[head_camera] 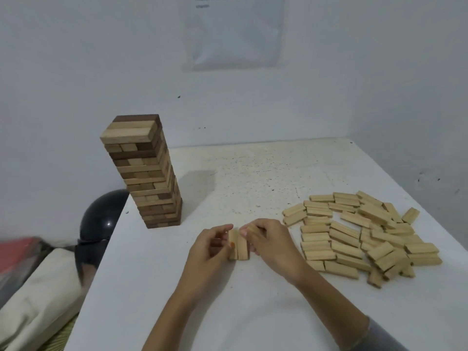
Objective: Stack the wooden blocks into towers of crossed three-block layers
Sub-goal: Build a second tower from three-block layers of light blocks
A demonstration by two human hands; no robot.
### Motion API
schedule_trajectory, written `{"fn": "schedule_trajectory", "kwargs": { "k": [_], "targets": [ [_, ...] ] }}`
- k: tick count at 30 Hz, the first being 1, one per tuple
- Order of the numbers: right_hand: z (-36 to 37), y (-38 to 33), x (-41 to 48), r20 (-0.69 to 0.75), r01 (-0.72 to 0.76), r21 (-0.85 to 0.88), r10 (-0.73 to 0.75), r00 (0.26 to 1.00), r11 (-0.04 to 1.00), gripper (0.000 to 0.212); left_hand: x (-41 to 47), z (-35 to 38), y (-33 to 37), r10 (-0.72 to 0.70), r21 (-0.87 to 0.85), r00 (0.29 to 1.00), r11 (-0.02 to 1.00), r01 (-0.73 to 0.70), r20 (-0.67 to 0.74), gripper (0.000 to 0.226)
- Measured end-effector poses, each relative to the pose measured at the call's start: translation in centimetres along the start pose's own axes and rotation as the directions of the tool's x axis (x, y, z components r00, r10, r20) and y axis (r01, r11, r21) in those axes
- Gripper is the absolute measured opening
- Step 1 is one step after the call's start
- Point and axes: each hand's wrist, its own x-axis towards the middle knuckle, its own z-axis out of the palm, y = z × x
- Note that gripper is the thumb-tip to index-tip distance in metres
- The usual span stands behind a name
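A tall tower of crossed wooden blocks (149, 173) stands at the table's left edge, its top layer partly dark wood. In front of me, a few pale blocks (239, 245) lie side by side on the white table (228, 312), pointing away from me. My left hand (209, 252) holds their left side with curled fingers and thumb. From the right, my right hand (268, 243) pinches the blocks at their far end. A loose heap of several pale blocks (362, 234) lies to the right.
The table meets white walls at the back and right. Off the table's left edge sit a black helmet (101, 219), a cream cushion (38, 300) and something red (17, 247). A paper sheet (235, 31) hangs on the back wall.
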Motion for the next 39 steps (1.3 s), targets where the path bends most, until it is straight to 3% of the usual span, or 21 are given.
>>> {"fn": "schedule_trajectory", "kwargs": {
  "k": [3, 6, 8, 11, 14, 18, 21, 25, 27, 35, 39],
  "targets": [
    [0.7, 0.2, 0.1, -0.037, 0.052, -0.155, -0.058, 0.998, 0.987, 0.029, -0.3, -0.1, -0.2, 0.027, 0.100, 0.999, 0.995, -0.023, -0.038, 0.032],
    [0.3, 0.0, -0.3, -0.086, 0.042, -0.362, -0.078, 0.993, 0.931, 0.019, -0.6, 0.0, -0.1, 0.078, 0.161, 0.996, 0.984, -0.072, -0.034, 0.034],
    [-0.4, 0.3, -0.2, -0.053, 0.068, -0.218, -0.082, 0.995, 0.974, 0.017, -0.8, 0.0, 0.0, 0.133, 0.172, 0.990, 0.977, -0.123, -0.048, 0.031],
    [-1.1, 0.4, -0.4, -0.051, -0.016, -0.012, 0.016, 0.999, 1.000, 0.019, -1.0, -0.4, 0.1, 0.210, 0.208, 0.977, 0.958, -0.197, -0.042, 0.025],
    [-1.3, 0.9, -0.4, -0.062, -0.036, -0.051, 0.033, 0.998, 0.998, 0.024, -1.1, -0.7, 0.0, 0.269, 0.249, 0.963, 0.932, -0.262, 0.007, 0.020],
    [-1.0, 0.9, -0.5, -0.088, 0.040, -0.092, -0.048, 0.995, 0.995, 0.024, -1.3, -0.9, -0.2, 0.322, 0.286, 0.944, 0.900, -0.330, 0.075, 0.019],
    [-1.5, 1.2, -1.2, -0.090, 0.195, -0.108, -0.205, 0.975, 0.975, 0.014, -1.3, -1.1, -0.7, 0.373, 0.329, 0.925, 0.867, -0.375, 0.073, 0.019],
    [-1.6, 2.8, -2.4, 0.104, 0.425, -0.212, -0.412, 0.905, 0.880, 0.013, -1.1, -1.1, -1.6, 0.390, 0.406, 0.913, 0.820, -0.404, 0.120, 0.017],
    [-1.3, 3.5, -2.7, 0.108, 0.486, -0.245, -0.475, 0.873, 0.839, 0.020, -0.9, -0.9, -1.9, 0.413, 0.444, 0.900, 0.786, -0.430, 0.141, 0.018],
    [-0.1, 3.9, -2.4, 0.025, 0.562, -0.357, -0.594, 0.804, 0.746, 0.012, -0.3, -1.2, -2.0, 0.453, 0.470, 0.871, 0.737, -0.486, 0.190, 0.014],
    [0.2, 3.2, -1.7, 0.013, 0.566, -0.380, -0.608, 0.794, 0.731, 0.026, 0.4, -1.1, -2.1, 0.442, 0.496, 0.880, 0.733, -0.465, 0.172, 0.012]
  ]
}}
